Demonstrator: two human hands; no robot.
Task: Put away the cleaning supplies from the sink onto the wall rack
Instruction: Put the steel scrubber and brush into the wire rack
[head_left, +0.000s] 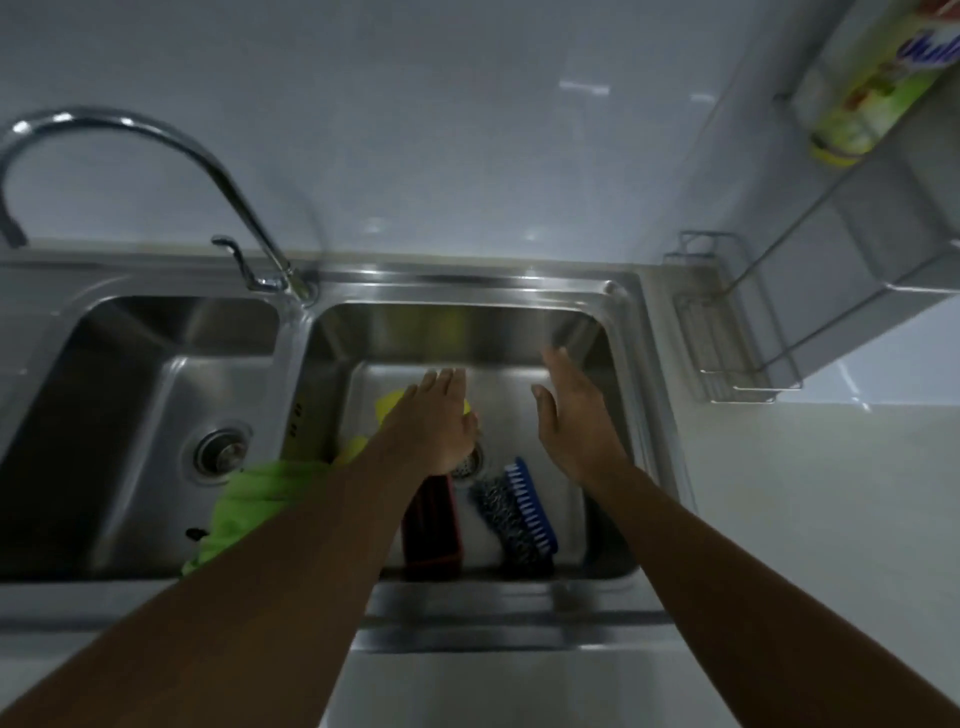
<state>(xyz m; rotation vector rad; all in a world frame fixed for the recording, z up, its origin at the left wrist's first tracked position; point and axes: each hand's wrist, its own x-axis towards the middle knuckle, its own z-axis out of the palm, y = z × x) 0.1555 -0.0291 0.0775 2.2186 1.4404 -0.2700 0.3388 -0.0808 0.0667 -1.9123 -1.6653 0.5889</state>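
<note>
yellow item (390, 407) half under left hand (441, 423), bottle (878, 78) cropped

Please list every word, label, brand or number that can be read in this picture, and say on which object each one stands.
Green and yellow package on the upper wall rack: large blue and white letters near the picture's top right edge, cut off and blurred, not readable.
Divider between the sink basins: a few small dark marks, too small to read.
No other text shows.

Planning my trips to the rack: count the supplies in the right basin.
4 visible: yellow item under the left hand, red tray in front, scourer and blue brush beside it. Arms may hide more.
</note>
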